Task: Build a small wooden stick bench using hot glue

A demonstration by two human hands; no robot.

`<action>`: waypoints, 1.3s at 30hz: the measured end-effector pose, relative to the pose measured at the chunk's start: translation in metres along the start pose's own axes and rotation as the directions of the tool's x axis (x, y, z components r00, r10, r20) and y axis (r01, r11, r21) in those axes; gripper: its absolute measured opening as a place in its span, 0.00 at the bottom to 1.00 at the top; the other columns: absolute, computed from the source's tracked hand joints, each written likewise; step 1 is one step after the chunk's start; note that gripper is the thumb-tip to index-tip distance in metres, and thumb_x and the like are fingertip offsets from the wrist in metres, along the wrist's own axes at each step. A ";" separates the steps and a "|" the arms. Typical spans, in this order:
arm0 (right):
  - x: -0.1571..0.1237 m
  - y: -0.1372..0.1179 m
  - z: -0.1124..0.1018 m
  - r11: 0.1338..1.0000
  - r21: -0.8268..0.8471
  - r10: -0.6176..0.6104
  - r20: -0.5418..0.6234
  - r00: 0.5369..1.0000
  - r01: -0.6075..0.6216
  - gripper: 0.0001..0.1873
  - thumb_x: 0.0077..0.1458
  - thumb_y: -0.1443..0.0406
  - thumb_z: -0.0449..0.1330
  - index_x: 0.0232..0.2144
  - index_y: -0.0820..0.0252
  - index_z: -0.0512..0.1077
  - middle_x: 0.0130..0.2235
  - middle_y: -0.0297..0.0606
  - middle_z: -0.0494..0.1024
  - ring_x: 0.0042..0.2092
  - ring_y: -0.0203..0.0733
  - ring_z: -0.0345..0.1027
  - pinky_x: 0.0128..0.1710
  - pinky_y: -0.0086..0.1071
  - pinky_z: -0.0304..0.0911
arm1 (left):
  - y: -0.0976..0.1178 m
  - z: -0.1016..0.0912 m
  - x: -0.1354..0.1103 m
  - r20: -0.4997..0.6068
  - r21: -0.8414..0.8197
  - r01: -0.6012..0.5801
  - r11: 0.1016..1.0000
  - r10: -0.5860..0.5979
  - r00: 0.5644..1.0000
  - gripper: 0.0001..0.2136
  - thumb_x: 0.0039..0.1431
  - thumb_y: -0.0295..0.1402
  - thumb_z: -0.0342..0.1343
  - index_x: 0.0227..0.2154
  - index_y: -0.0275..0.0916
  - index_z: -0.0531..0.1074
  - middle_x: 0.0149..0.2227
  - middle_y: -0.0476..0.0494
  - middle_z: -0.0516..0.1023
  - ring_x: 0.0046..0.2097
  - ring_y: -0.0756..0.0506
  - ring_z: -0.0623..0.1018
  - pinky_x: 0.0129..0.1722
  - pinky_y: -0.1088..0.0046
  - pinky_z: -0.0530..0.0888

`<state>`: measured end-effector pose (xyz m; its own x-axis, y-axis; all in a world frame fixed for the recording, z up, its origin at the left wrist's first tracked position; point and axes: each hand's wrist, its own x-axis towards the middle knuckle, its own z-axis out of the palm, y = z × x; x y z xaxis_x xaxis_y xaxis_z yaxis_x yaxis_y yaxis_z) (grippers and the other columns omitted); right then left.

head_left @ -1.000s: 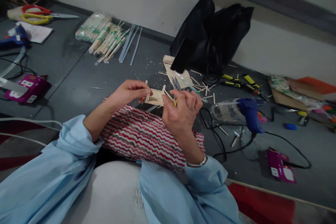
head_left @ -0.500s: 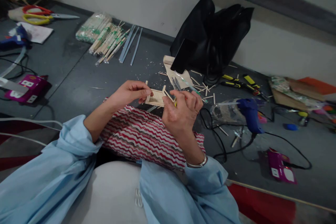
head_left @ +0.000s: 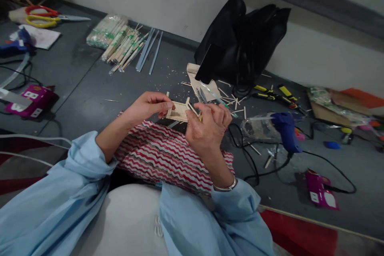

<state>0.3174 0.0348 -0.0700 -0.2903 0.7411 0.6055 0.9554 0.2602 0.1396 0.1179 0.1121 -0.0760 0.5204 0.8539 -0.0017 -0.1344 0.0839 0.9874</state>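
A small model made of thin wooden sticks [head_left: 180,113], with a slatted base and short posts, is held between both hands above a red and white wavy-striped cloth [head_left: 168,154]. My left hand [head_left: 151,108] pinches its left end between thumb and fingers. At the right end my right hand [head_left: 208,126] is closed, its thumb and fingers gripping the frame by a slanting stick. Something yellow shows in small part behind the right thumb; its kind is hidden.
Bundled wrapped sticks [head_left: 123,48], grey strips [head_left: 147,50] and scissors [head_left: 45,17] lie at the back left. A black bag [head_left: 243,44] stands behind loose sticks. On the right are pliers [head_left: 279,98], a blue glue gun [head_left: 285,130] with its cord, and a purple power box [head_left: 321,192].
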 end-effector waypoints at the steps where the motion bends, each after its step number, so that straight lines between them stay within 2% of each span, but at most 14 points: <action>1: 0.000 0.000 0.000 1.000 0.008 0.003 0.010 1.000 -0.003 0.09 0.57 0.66 0.59 0.37 0.52 0.79 0.47 0.38 0.78 0.52 0.49 0.61 0.60 0.49 0.50 | 0.000 0.000 0.000 0.000 0.002 0.001 1.000 -0.001 1.000 0.12 0.54 0.40 0.66 0.28 0.35 0.80 0.22 0.50 0.74 0.24 0.54 0.70 0.26 0.78 0.69; 9: -0.002 0.000 0.001 1.000 0.024 0.016 0.039 0.999 -0.017 0.10 0.56 0.67 0.59 0.38 0.51 0.79 0.47 0.39 0.78 0.52 0.50 0.61 0.60 0.51 0.50 | -0.001 -0.001 0.000 -0.005 0.016 0.009 1.000 -0.009 1.000 0.12 0.54 0.40 0.66 0.28 0.35 0.80 0.22 0.49 0.74 0.24 0.53 0.70 0.27 0.78 0.69; 15: 0.000 0.000 0.000 1.000 0.026 0.000 -0.018 1.000 0.000 0.09 0.58 0.66 0.59 0.37 0.52 0.79 0.46 0.38 0.79 0.51 0.48 0.62 0.60 0.47 0.52 | -0.002 -0.001 0.000 -0.001 0.007 0.004 1.000 -0.004 1.000 0.11 0.54 0.40 0.65 0.29 0.35 0.80 0.22 0.49 0.74 0.24 0.53 0.71 0.27 0.78 0.69; 30: -0.002 0.001 0.002 0.997 0.072 0.027 0.006 1.000 -0.028 0.09 0.58 0.66 0.59 0.39 0.52 0.79 0.45 0.37 0.79 0.50 0.47 0.63 0.60 0.46 0.53 | -0.004 -0.002 0.000 0.013 -0.011 -0.005 1.000 0.005 1.000 0.11 0.56 0.39 0.65 0.29 0.35 0.80 0.23 0.49 0.75 0.24 0.54 0.71 0.27 0.79 0.69; 39: -0.003 0.001 0.003 0.991 0.127 0.051 0.012 0.999 -0.052 0.10 0.58 0.67 0.59 0.40 0.51 0.78 0.45 0.38 0.79 0.51 0.49 0.64 0.60 0.49 0.54 | -0.004 -0.002 -0.001 0.005 -0.020 -0.005 1.000 0.006 1.000 0.09 0.56 0.37 0.65 0.29 0.35 0.80 0.23 0.49 0.75 0.25 0.54 0.71 0.27 0.79 0.69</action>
<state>0.3189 0.0346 -0.0734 -0.2416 0.7606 0.6026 0.9547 0.2976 0.0071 0.1161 0.1122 -0.0806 0.5238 0.8518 0.0046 -0.1537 0.0892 0.9841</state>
